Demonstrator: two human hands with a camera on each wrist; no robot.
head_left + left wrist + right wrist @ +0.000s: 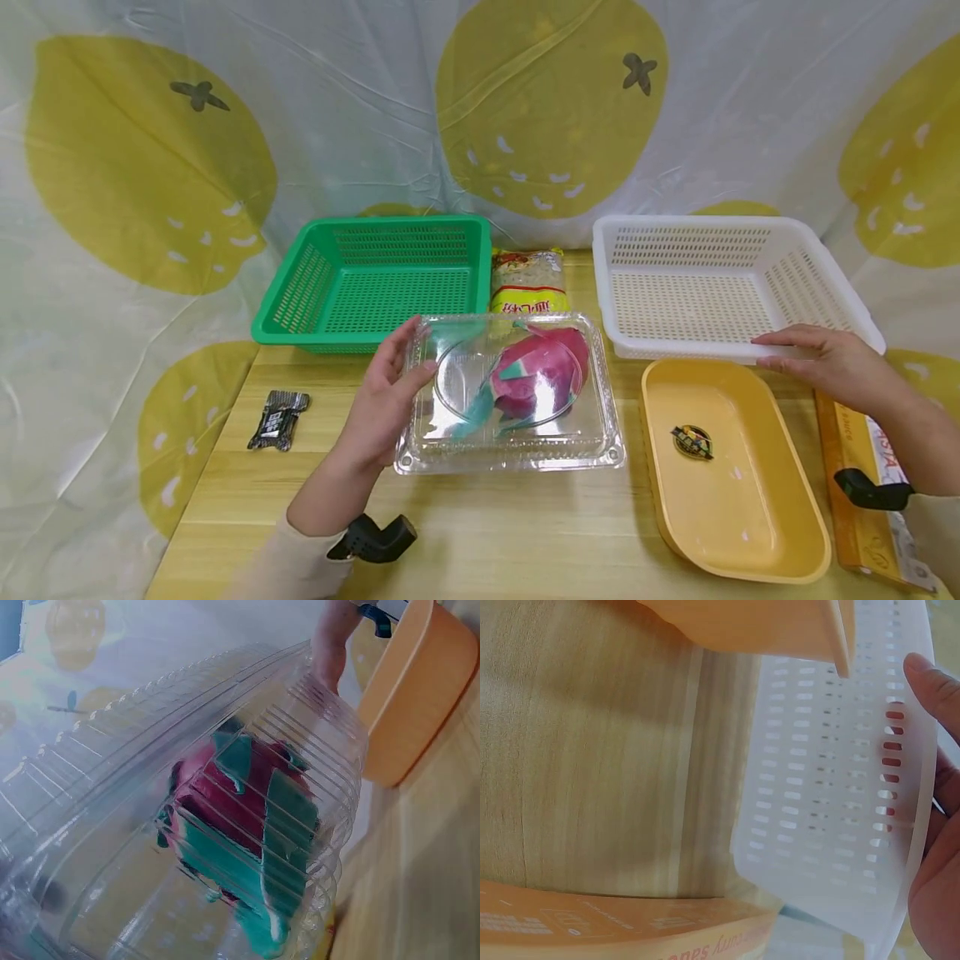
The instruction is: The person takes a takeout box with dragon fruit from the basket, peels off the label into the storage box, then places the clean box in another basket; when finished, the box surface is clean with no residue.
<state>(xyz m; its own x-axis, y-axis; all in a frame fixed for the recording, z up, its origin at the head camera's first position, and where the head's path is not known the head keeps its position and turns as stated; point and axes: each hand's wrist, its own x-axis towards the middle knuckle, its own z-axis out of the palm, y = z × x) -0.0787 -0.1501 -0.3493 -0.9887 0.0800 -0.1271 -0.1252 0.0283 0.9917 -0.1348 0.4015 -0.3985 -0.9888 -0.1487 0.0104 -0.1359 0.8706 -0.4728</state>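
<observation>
My left hand [382,400] grips the left end of a clear plastic clamshell box [457,450], its thumb over the top. Inside the box lies a magenta dragon fruit [543,375] with green scales, towards the right; the left wrist view shows the fruit [240,795] through the ribbed side. The box is held in front of the green basket. On the right, my right hand [847,367] holds the front rim of a white slotted basket [690,346]. Its thumb is outside the rim, its fingers inside, partly hidden by the basket wall in the right wrist view.
A green basket [375,337] stands at the back left, with a food packet [528,279] beside it. An orange tray [735,500] bearing a round label sits before the white basket. A pasta box [862,500] lies far right; a small black packet [277,421] lies left.
</observation>
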